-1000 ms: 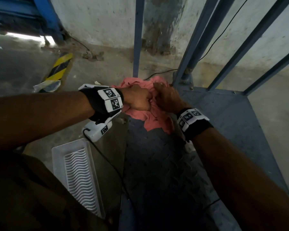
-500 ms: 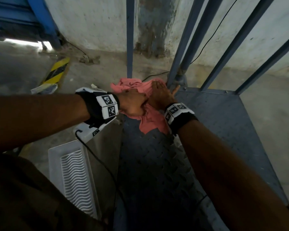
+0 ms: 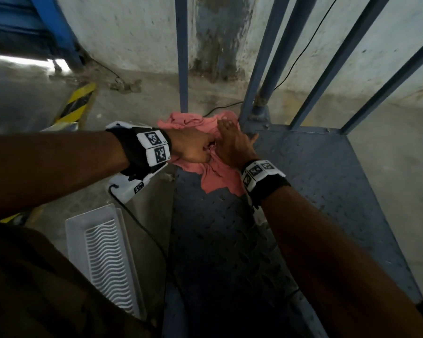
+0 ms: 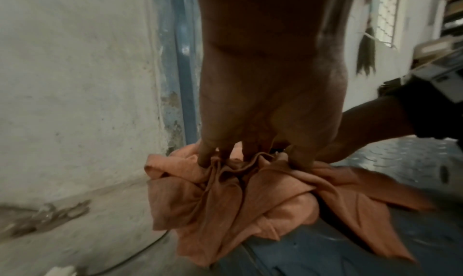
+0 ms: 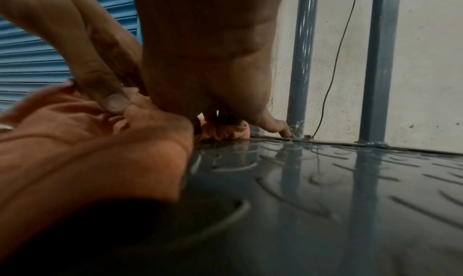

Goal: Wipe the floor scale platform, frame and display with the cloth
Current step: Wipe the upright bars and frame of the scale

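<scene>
A crumpled pink cloth point(image 3: 215, 176) lies at the far left corner of the blue-grey checker-plate scale platform point(image 3: 327, 181). My left hand point(image 3: 203, 150) grips a bunch of it; in the left wrist view the curled fingers point(image 4: 208, 157) dig into the folds of the cloth point(image 4: 238, 201). My right hand point(image 3: 232, 135) lies flat on the cloth beside the left hand, fingers stretched forward. Its little finger point(image 5: 278, 129) touches the platform point(image 5: 325, 181) at the foot of a blue frame post point(image 5: 300, 62). No display shows in any view.
Blue frame rails point(image 3: 266, 69) rise along the platform's far edge, close to a stained wall. A black cable point(image 3: 300, 52) runs down the wall. A white ribbed tray point(image 3: 100, 252) lies on the floor left of the platform. A yellow-black kerb point(image 3: 76, 103) is farther left.
My right hand has gone from a fist on the cloth to a flat hand with fingers stretched toward the post. The left hand keeps its grip in the same place.
</scene>
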